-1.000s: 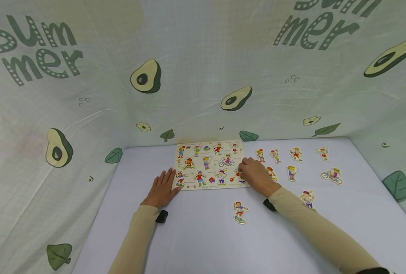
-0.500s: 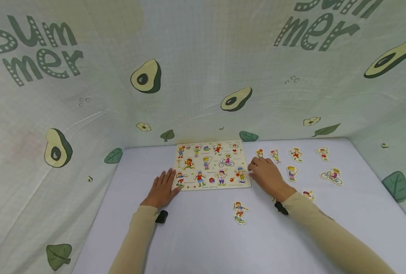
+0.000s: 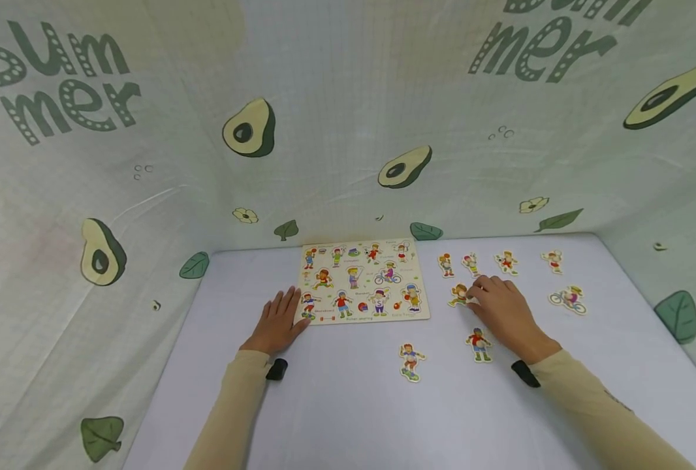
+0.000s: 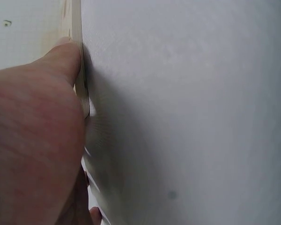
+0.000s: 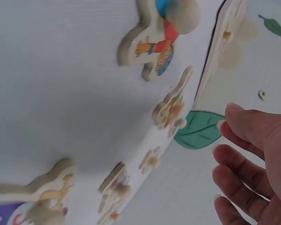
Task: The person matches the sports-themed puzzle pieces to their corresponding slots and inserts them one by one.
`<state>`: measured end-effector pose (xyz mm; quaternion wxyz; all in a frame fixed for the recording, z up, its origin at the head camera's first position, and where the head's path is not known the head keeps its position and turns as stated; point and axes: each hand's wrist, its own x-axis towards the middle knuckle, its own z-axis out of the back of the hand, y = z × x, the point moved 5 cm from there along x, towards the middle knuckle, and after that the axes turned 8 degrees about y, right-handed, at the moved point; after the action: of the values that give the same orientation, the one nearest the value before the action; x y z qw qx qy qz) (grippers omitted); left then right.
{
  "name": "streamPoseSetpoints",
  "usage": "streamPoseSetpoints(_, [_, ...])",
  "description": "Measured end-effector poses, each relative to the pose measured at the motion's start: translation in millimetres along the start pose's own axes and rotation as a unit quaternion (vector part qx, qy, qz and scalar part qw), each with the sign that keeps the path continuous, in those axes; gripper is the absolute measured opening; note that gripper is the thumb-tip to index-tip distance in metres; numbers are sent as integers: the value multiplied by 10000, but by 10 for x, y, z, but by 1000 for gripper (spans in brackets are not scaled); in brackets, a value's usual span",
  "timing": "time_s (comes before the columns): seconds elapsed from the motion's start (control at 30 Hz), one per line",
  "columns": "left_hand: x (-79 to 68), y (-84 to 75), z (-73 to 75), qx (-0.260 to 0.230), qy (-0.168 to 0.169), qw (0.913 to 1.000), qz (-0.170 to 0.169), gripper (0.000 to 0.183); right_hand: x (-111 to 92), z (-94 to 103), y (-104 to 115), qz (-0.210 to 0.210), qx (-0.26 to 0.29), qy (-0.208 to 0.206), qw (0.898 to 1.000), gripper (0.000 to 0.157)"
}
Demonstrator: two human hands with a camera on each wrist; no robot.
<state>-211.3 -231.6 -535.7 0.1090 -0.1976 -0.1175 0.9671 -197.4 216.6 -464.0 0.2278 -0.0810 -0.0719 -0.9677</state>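
Observation:
A wooden peg puzzle board (image 3: 336, 297) printed with sporty children lies flat at the table's back. My left hand (image 3: 276, 323) rests on the table with fingers straight, its thumb on the board's left front corner; the left wrist view shows the thumb (image 4: 61, 58) along the wooden edge. My right hand (image 3: 503, 316) hovers over the loose pieces right of the board, fingers loosely bent and nothing between them. Its fingertips are beside the runner piece (image 3: 458, 295), which has a knob. A capped ball-player figure (image 3: 411, 298) sits in the board's right front corner.
Several knobbed pieces lie right of the board, among them a cyclist (image 3: 568, 300) and a footballer (image 3: 506, 262). Nearer are a red-shirted skater (image 3: 478, 344) and a skateboarder (image 3: 411, 362). A purple-clothed piece (image 5: 14, 213) shows in the right wrist view. Printed cloth (image 3: 324, 117) hangs behind.
My right hand has come away from the board's right front corner and moved right, over the loose pieces, uncovering the ball-player figure. My left hand has stayed in place.

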Motion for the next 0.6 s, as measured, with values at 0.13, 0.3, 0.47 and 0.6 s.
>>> streamPoseSetpoints(0.13, [18, 30, -23, 3, -34, 10000, -44, 81, -164, 27, -125, -187, 99, 59, 9998, 20])
streamPoseSetpoints(0.3, [29, 43, -36, -65, -16, 10000, -28, 81, -359, 63, -257, -393, 101, 89, 9991, 22])
streamPoseSetpoints(0.47, [42, 60, -47, -80, 23, 10000, 17, 81, -549, 93, -378, -685, 167, 211, 9973, 25])
streamPoseSetpoints(0.6, [30, 42, -33, -58, 35, 10000, 11, 81, -689, 72, -474, -954, 290, 462, 9939, 23])
